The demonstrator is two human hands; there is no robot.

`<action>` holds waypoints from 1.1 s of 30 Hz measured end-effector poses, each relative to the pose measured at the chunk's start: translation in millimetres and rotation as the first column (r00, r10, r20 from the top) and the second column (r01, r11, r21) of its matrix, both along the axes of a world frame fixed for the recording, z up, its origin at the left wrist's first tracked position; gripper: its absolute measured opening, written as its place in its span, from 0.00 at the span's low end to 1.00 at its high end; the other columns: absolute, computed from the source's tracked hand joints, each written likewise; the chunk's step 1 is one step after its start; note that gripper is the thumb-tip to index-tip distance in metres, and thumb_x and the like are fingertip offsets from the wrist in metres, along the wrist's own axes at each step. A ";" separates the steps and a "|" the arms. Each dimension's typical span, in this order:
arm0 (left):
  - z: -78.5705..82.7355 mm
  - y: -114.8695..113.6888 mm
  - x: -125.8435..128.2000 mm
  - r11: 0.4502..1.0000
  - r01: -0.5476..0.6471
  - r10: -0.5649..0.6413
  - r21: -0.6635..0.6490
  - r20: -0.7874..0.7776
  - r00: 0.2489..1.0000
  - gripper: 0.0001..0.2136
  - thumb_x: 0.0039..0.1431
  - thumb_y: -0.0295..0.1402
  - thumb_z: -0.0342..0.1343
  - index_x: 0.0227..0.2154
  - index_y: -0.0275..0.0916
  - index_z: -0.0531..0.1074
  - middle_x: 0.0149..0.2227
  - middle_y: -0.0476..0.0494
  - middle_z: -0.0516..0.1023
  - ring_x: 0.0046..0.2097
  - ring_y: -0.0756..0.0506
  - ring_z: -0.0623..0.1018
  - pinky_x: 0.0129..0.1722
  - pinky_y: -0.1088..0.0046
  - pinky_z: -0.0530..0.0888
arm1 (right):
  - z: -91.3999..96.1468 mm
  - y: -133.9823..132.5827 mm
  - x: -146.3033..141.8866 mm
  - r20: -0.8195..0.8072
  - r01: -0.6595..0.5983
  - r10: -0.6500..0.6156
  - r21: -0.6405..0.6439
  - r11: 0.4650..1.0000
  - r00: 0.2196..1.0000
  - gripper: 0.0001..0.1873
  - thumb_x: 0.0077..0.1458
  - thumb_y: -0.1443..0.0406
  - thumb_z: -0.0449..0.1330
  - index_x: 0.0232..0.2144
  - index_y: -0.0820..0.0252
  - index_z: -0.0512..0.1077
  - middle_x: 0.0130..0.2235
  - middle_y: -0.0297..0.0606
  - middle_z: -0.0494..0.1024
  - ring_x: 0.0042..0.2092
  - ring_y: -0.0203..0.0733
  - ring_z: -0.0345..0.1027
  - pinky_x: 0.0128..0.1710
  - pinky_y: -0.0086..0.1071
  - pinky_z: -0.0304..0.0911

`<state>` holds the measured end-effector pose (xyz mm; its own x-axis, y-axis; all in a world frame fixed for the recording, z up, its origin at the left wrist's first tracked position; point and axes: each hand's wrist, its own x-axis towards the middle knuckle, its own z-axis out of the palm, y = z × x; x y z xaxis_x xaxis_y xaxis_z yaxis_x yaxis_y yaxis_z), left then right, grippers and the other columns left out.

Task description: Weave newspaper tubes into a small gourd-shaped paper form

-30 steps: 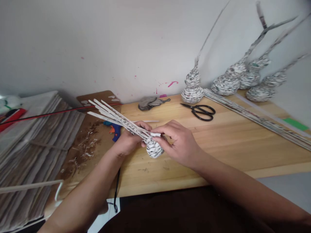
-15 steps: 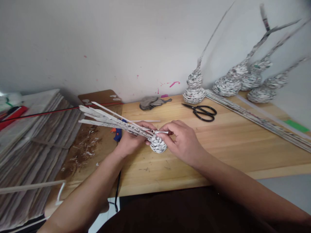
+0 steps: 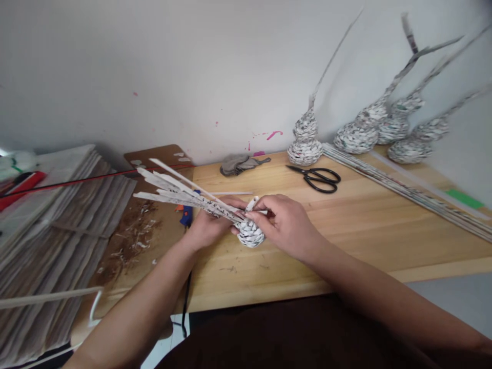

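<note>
A small round woven paper piece (image 3: 251, 234) made of rolled newspaper strips is held just above the wooden table. Long paper strips (image 3: 172, 190) fan out from its top toward the upper left. My left hand (image 3: 213, 223) is closed around the base of these strips, its fingers partly hidden behind them. On the right side of the weave, my right hand (image 3: 286, 220) pinches a short paper strip between thumb and forefinger. Another short rolled end (image 3: 252, 202) sticks up beside those fingertips.
Black scissors (image 3: 321, 179) and a grey cloth (image 3: 242, 164) lie toward the wall. Several woven paper gourds (image 3: 305, 151) stand at the back right, near long paper rolls (image 3: 403, 189). A blue glue gun (image 3: 186, 215) is left of my hands, beyond it stacked newspapers (image 3: 77, 225).
A short rolled end now stands up beside my right fingertips, where a strip lay flatter before. The fanned strips have shifted slightly right and the weave slightly down.
</note>
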<state>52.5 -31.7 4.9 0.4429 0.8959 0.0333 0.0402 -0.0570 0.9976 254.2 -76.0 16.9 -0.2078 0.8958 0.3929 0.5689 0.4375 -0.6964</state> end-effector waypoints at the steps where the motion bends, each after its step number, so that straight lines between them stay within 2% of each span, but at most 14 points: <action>1: -0.8 0.4 -0.4 1.000 -0.002 0.002 -0.030 0.014 1.000 0.09 0.51 0.35 0.68 0.35 0.38 0.82 0.35 0.43 0.82 0.26 0.49 0.77 0.25 0.76 0.76 | 0.0 0.1 0.2 -0.007 -0.021 0.021 0.032 0.999 1.000 0.04 0.61 0.65 0.62 0.34 0.60 0.75 0.34 0.39 0.81 0.36 0.41 0.71 0.38 0.35 0.63; 4: -2.8 2.3 -0.8 0.994 -0.019 0.025 -0.106 0.056 0.998 0.09 0.51 0.36 0.68 0.33 0.38 0.80 0.28 0.47 0.79 0.23 0.51 0.74 0.22 0.77 0.73 | 0.1 0.4 0.5 -0.008 -0.075 0.077 0.134 0.988 0.997 0.03 0.59 0.69 0.63 0.38 0.60 0.75 0.36 0.39 0.81 0.39 0.42 0.71 0.41 0.36 0.65; 10: -5.1 2.7 1.0 0.980 0.040 -0.021 -0.195 0.100 0.995 0.10 0.48 0.38 0.70 0.30 0.37 0.80 0.23 0.49 0.76 0.19 0.54 0.68 0.16 0.81 0.66 | 2.0 1.4 0.6 -0.035 -0.088 0.100 0.252 0.964 0.994 0.05 0.59 0.69 0.64 0.38 0.58 0.75 0.37 0.37 0.82 0.38 0.41 0.73 0.40 0.35 0.67; 15: -9.4 0.8 1.6 0.968 0.068 -0.041 -0.241 0.117 0.992 0.14 0.47 0.39 0.71 0.33 0.34 0.80 0.26 0.45 0.77 0.19 0.55 0.68 0.14 0.83 0.64 | 3.6 1.3 -0.3 -0.068 -0.122 0.145 0.264 0.957 0.987 0.05 0.59 0.68 0.64 0.39 0.57 0.76 0.37 0.36 0.82 0.38 0.40 0.74 0.39 0.34 0.68; 19: -11.6 0.5 1.2 0.965 0.073 -0.046 -0.253 0.109 0.993 0.16 0.45 0.39 0.72 0.32 0.33 0.78 0.24 0.48 0.75 0.18 0.56 0.67 0.14 0.83 0.63 | 2.7 1.9 -0.4 -0.011 -0.159 0.169 0.273 0.949 0.986 0.05 0.61 0.66 0.63 0.41 0.57 0.77 0.37 0.38 0.81 0.38 0.41 0.74 0.39 0.35 0.69; 25: -11.4 0.1 1.6 0.965 0.103 -0.076 -0.240 0.119 0.990 0.14 0.46 0.37 0.72 0.33 0.33 0.79 0.23 0.48 0.74 0.20 0.55 0.68 0.15 0.83 0.65 | 0.4 1.6 -1.6 -0.010 -0.145 0.157 0.326 0.934 0.988 0.04 0.61 0.68 0.62 0.37 0.58 0.77 0.33 0.39 0.81 0.36 0.41 0.72 0.38 0.35 0.69; 28: -10.2 -0.2 2.5 0.970 0.105 -0.084 -0.220 0.100 0.991 0.14 0.47 0.37 0.71 0.34 0.33 0.79 0.26 0.46 0.76 0.20 0.55 0.69 0.16 0.82 0.66 | -1.0 0.8 -2.7 -0.017 -0.140 0.155 0.330 0.933 0.988 0.05 0.60 0.70 0.61 0.36 0.57 0.77 0.32 0.38 0.80 0.35 0.40 0.71 0.37 0.35 0.68; 33: -9.8 0.5 2.5 0.966 0.113 -0.093 -0.232 0.096 0.991 0.15 0.45 0.37 0.72 0.33 0.33 0.79 0.25 0.48 0.75 0.20 0.54 0.69 0.16 0.82 0.66 | -3.4 1.7 -1.8 0.054 -0.140 0.129 0.337 0.931 0.990 0.05 0.63 0.65 0.60 0.36 0.57 0.77 0.32 0.38 0.79 0.35 0.42 0.70 0.38 0.36 0.67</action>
